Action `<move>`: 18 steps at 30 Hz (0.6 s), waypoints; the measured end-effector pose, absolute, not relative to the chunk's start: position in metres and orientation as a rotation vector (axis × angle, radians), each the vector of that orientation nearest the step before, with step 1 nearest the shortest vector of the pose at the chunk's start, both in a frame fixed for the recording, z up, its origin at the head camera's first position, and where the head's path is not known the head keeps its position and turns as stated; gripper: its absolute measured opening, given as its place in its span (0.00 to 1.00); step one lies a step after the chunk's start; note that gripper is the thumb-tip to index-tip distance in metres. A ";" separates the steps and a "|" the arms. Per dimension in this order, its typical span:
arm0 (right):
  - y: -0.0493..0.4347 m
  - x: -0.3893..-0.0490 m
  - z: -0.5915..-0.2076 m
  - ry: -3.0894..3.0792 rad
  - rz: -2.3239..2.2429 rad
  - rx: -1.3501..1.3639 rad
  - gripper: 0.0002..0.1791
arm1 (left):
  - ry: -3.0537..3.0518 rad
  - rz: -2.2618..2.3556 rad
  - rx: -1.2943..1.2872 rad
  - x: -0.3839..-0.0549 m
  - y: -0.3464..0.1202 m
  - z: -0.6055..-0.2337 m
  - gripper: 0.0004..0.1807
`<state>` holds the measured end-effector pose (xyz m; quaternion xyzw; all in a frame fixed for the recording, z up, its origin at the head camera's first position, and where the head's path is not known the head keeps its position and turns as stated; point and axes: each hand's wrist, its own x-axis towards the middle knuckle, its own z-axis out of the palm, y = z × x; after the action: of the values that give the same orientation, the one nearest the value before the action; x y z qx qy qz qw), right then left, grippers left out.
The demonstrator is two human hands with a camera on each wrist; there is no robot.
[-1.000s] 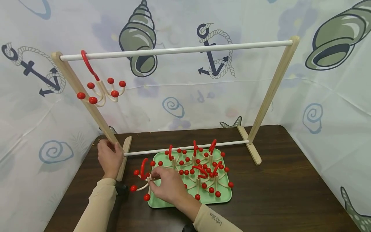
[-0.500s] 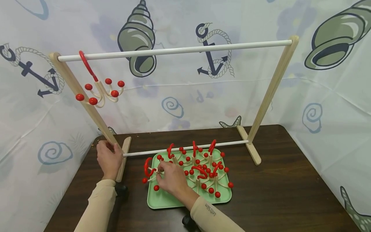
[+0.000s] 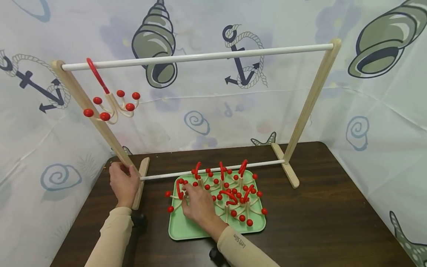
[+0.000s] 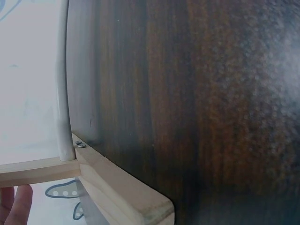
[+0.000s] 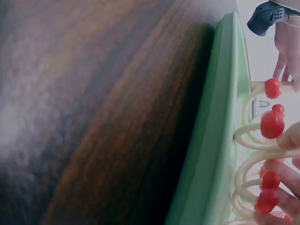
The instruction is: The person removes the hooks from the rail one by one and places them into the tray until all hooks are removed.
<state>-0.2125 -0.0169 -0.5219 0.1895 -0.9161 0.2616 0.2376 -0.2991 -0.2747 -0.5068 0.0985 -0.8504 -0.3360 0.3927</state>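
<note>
My left hand (image 3: pixel 124 184) grips the lower part of the left wooden post (image 3: pixel 110 135) of a stand. In the left wrist view, its fingertips (image 4: pixel 21 201) show beside that post. Over the left side of a green tray (image 3: pixel 186 231), my right hand (image 3: pixel 201 207) pinches a multi-armed hanger with a red hook (image 3: pixel 179 191) and red ball ends. The fingers partly hide its stem. Several like hangers (image 3: pixel 228 205) crowd the rest of the tray. Another hanger (image 3: pixel 111 105) hangs by its red hook from the white top bar (image 3: pixel 200 57), near the left end.
The right post (image 3: pixel 310 100) stands on a wooden foot (image 3: pixel 286 167). A white lower bar (image 3: pixel 166 175) runs just behind the tray, close to the hanger hooks. Dark brown table (image 3: pixel 320 215) extends to the right. Patterned cloth (image 3: pixel 213 122) stands behind.
My right hand has brought the pinched hanger rightward, from the tray's left edge to over the tray, turning it as it went. My left hand keeps its place on the post.
</note>
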 end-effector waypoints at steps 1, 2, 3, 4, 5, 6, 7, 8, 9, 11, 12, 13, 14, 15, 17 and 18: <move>-0.017 -0.213 -0.521 -2.520 0.711 0.504 0.11 | -2.159 -0.854 0.250 -0.299 -0.275 -0.506 0.14; -0.017 -0.213 -0.521 -2.536 0.711 0.491 0.10 | -2.160 -0.856 0.250 -0.299 -0.275 -0.506 0.13; -0.016 -0.213 -0.519 -2.553 0.712 0.479 0.10 | -2.160 -0.856 0.251 -0.299 -0.275 -0.506 0.14; -0.016 -0.213 -0.518 -2.567 0.717 0.471 0.09 | -2.161 -0.856 0.252 -0.299 -0.275 -0.506 0.14; -0.015 -0.213 -0.517 -2.583 0.724 0.464 0.08 | -2.163 -0.857 0.254 -0.299 -0.275 -0.505 0.14; -0.015 -0.213 -0.515 -2.594 0.729 0.460 0.08 | -2.164 -0.857 0.256 -0.299 -0.275 -0.505 0.14; -0.015 -0.213 -0.514 -2.601 0.734 0.462 0.07 | -2.163 -0.855 0.259 -0.299 -0.275 -0.505 0.14; -0.014 -0.212 -0.512 -2.605 0.743 0.464 0.07 | -2.161 -0.855 0.263 -0.299 -0.275 -0.505 0.14; -0.014 -0.212 -0.510 -2.605 0.749 0.466 0.09 | -2.162 -0.855 0.267 -0.298 -0.275 -0.505 0.14; -0.013 -0.210 -0.506 -2.607 0.764 0.476 0.12 | -2.161 -0.860 0.268 -0.298 -0.276 -0.506 0.14; -0.012 -0.209 -0.504 -2.608 0.777 0.479 0.14 | -2.162 -0.862 0.266 -0.298 -0.276 -0.506 0.14; -0.011 -0.208 -0.501 -2.612 0.794 0.480 0.17 | -2.166 -0.864 0.264 -0.298 -0.275 -0.506 0.14; -0.010 -0.206 -0.497 -2.622 0.813 0.478 0.18 | -2.168 -0.866 0.261 -0.298 -0.276 -0.506 0.14; -0.009 -0.204 -0.494 -2.637 0.833 0.476 0.19 | -2.170 -0.868 0.259 -0.298 -0.276 -0.507 0.14; -0.006 -0.200 -0.484 -2.671 0.888 0.470 0.22 | -2.174 -0.869 0.257 -0.299 -0.276 -0.507 0.14; -0.005 -0.198 -0.478 -2.687 0.928 0.464 0.23 | -2.175 -0.869 0.259 -0.299 -0.276 -0.506 0.14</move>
<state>-0.1980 -0.0054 -0.4780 0.1599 -0.9249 0.3194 0.1305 -0.2992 -0.2756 -0.5065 0.1014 -0.8527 -0.3409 0.3826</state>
